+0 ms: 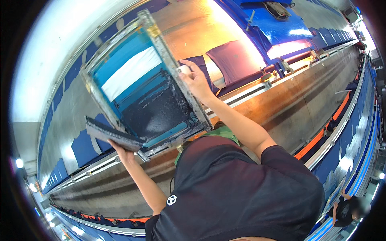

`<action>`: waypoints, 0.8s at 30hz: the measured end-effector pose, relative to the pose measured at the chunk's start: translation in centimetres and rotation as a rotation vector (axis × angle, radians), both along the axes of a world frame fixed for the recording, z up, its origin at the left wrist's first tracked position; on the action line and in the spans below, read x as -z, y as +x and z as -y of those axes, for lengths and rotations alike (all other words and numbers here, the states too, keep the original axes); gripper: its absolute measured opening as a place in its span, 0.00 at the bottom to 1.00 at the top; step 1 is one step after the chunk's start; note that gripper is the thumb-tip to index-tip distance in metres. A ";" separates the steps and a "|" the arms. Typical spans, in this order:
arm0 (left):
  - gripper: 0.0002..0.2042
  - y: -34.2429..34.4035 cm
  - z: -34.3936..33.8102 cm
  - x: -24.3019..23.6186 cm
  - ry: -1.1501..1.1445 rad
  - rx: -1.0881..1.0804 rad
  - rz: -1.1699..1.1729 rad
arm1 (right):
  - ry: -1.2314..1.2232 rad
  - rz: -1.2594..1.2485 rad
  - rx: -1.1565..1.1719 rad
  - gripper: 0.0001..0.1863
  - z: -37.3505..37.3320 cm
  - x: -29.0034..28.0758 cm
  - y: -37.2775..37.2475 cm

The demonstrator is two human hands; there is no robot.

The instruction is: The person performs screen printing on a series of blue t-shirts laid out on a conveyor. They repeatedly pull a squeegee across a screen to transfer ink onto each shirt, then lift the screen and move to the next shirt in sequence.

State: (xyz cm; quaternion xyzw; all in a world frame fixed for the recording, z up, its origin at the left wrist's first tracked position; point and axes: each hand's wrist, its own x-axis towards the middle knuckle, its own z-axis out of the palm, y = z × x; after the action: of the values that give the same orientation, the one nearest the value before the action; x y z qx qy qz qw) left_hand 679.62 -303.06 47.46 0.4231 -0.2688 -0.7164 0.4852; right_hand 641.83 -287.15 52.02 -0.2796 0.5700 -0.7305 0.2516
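Note:
My right hand [196, 82] grips the right side of a screen printing frame [172, 60], its fingers curled over the ink-crusted rail. The frame is tilted above the long table, its mesh blue around a white band [132, 73]. Dark ink [159, 110] lies thick over the mesh's near part. In my left hand [124, 152] is a wide, dark, ink-coated squeegee [112, 131], held at the frame's lower left corner. That hand is closed on the squeegee's underside, with some fingers hidden.
Dark fabric pieces [235, 62] lie along the table, beside a metal edge rail [241, 90]. A blue machine [287, 30] with bright orange glow stands at the far right. Another long table runs behind me, where another person [348, 211] stands at lower right.

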 end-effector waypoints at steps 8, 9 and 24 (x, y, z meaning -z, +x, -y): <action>0.42 -2.3 10.5 4.1 -0.160 0.278 -0.110 | 0.102 -0.227 0.281 0.16 7.4 4.8 -3.5; 0.44 -2.7 11.9 4.9 -0.146 0.253 -0.059 | 0.098 -0.318 0.293 0.16 8.2 5.1 -4.4; 0.45 -2.4 15.7 11.5 0.116 0.263 0.185 | 0.376 -0.223 0.191 0.16 14.1 13.9 -4.2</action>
State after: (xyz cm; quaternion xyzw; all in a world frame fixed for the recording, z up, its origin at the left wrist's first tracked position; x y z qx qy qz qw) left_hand 677.25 -318.80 35.98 0.4756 -0.3235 -0.7461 0.3355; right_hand 637.64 -301.26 38.15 -0.2517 0.7441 -0.5966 0.1647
